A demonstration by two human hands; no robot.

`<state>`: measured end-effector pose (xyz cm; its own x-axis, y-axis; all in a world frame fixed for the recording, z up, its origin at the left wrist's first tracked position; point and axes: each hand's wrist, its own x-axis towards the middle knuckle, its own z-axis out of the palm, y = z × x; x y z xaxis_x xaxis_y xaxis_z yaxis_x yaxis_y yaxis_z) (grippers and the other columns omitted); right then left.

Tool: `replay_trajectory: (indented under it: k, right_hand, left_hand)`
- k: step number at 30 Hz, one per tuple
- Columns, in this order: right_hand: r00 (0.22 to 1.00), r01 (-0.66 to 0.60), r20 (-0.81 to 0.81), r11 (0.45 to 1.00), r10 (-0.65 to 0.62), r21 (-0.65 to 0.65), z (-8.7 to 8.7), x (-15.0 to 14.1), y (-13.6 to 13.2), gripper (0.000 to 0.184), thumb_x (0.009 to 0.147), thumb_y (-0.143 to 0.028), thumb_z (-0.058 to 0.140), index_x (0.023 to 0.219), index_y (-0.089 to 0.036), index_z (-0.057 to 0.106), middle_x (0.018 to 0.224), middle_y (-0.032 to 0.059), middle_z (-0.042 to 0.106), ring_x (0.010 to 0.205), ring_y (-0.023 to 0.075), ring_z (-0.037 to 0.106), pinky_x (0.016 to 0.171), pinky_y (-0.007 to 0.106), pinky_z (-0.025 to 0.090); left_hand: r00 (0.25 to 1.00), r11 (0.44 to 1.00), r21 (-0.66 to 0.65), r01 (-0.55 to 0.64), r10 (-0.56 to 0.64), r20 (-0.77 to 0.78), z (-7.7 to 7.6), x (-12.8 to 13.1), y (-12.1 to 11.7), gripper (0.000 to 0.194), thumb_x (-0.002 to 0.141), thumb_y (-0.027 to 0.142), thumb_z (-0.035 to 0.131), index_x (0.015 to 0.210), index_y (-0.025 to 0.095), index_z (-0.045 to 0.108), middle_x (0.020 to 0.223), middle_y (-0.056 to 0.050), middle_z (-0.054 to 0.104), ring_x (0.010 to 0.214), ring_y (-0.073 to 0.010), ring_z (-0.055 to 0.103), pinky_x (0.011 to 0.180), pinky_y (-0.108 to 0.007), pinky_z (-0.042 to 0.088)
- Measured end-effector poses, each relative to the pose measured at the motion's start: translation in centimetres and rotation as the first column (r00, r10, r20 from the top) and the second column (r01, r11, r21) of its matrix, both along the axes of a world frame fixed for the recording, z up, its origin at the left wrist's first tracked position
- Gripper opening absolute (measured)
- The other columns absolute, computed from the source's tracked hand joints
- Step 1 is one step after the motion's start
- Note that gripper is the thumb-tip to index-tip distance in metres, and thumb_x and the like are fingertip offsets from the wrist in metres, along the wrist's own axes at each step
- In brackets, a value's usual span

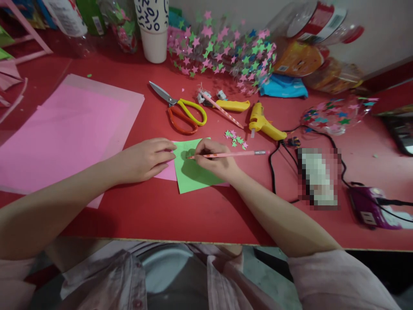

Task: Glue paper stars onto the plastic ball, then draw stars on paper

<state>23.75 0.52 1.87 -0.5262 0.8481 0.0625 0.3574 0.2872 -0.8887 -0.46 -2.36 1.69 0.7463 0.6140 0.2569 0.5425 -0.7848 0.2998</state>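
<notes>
My right hand (215, 160) is closed round a pink pencil (235, 154), its tip touching a square of green paper (190, 180). Faint lines seem to show on the green paper by the tip. Under the green sheet lies a pink paper (167, 172), of which only the edges show. My left hand (150, 158) lies flat, its fingertips at the left edge of the green paper. Beyond the hands are scissors (177, 103) with yellow and orange handles, and a small heap of green and pink paper stars (236, 138).
Large pink sheets (71, 125) lie at left. A yellow glue gun (263, 122) with a black cord, a yellow cutter (232, 105) and a second pencil (222, 111) lie behind. Star-covered plastic (222, 51), a white cup (154, 38) and bottles line the back. A purple box (371, 206) sits at right.
</notes>
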Motion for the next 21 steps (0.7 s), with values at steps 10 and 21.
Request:
replay_trajectory:
  k: [10,21]
  right_hand:
    - [0.999,0.035,-0.008,0.998,-0.035,0.042,-0.27,-0.28,-0.07,0.009,0.070,-0.014,0.053,0.064,-0.020,0.048,0.059,-0.0059,0.046,0.055,0.0075,0.039,0.052,0.023,0.029]
    - [0.993,0.110,-0.043,0.992,-0.108,0.053,-0.71,-0.52,-0.06,0.011,0.074,-0.016,0.053,0.066,-0.020,0.047,0.060,-0.0048,0.048,0.059,0.0089,0.042,0.054,0.023,0.031]
  left_hand:
    - [1.000,0.999,-0.030,-0.014,0.014,0.018,0.09,0.06,-0.08,0.030,0.096,0.024,0.043,0.111,0.012,0.066,0.125,-0.017,0.062,0.117,-0.0258,0.058,0.101,-0.044,0.049]
    - [1.000,1.000,0.002,0.002,-0.002,0.008,0.11,0.02,0.02,0.031,0.096,0.023,0.042,0.111,0.010,0.066,0.123,-0.019,0.062,0.115,-0.0268,0.059,0.100,-0.044,0.050]
